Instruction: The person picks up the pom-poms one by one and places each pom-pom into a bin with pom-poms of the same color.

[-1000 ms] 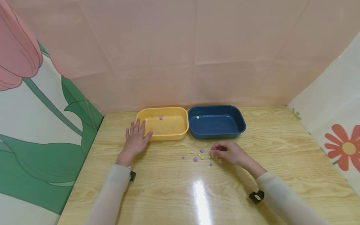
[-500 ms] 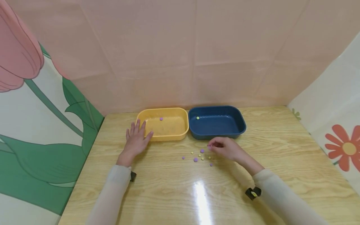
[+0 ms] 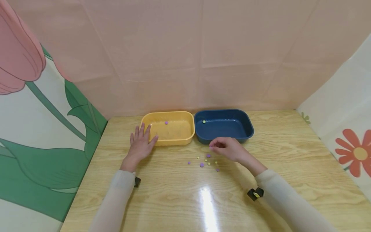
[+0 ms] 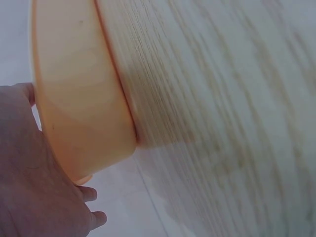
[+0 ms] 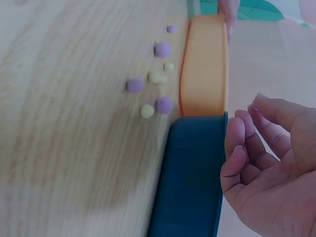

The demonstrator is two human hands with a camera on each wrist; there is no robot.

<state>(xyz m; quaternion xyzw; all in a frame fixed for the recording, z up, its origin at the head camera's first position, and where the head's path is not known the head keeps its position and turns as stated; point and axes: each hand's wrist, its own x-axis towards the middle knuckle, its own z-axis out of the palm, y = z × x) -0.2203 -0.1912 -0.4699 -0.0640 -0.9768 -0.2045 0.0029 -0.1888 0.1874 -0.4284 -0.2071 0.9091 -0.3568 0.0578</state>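
My left hand [image 3: 139, 148] rests on the near-left corner of the yellow tray [image 3: 174, 142], fingers spread over its rim; the left wrist view shows that hand [image 4: 39, 168] against the tray's wall [image 4: 84, 98]. Between the thumb and forefinger of my right hand [image 3: 229, 149] is a small purple ball [image 3: 211, 147], mostly hidden by the fingertips. That hand is raised at the near side of the blue tray [image 3: 223, 140]. On the table below lie several small balls, among them a purple ball [image 3: 202, 165] and a yellow ball [image 3: 209, 164].
Both trays stand side by side at the back of the wooden table [image 3: 162, 193], before a pink backdrop [image 3: 174, 58]. One purple ball [image 3: 166, 122] lies in the yellow tray, one yellow-green ball [image 3: 204, 121] in the blue tray. Flowered sheets flank the table.
My right hand has lifted away from the loose balls and moved left and toward the trays, the purple ball pinched in its fingertips. My left hand has stayed in place on the yellow tray.
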